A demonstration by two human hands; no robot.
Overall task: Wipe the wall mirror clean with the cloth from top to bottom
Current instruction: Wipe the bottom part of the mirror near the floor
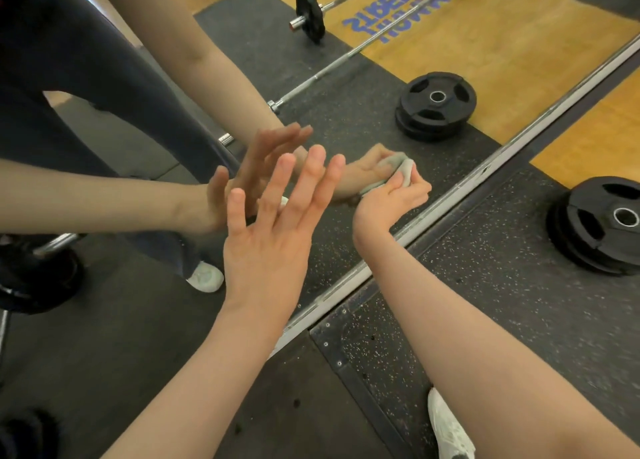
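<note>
**Grey cloth pressed low on the mirror**

Grey cloth (401, 174) is seen bunched in the right hand (391, 202), whose fingers are curled round it, and it is held against the wall mirror (346, 119) just above the metal bottom frame (450, 202). The left hand (273, 230) is held released, fingers straight and spread, at the glass. Weight plates (602, 226) are stacked on the speckled rubber floor (502, 268), and a white shoe (450, 431) is visible below the right arm.

Stacked weight plates (602, 223), white shoe (450, 427)
</note>
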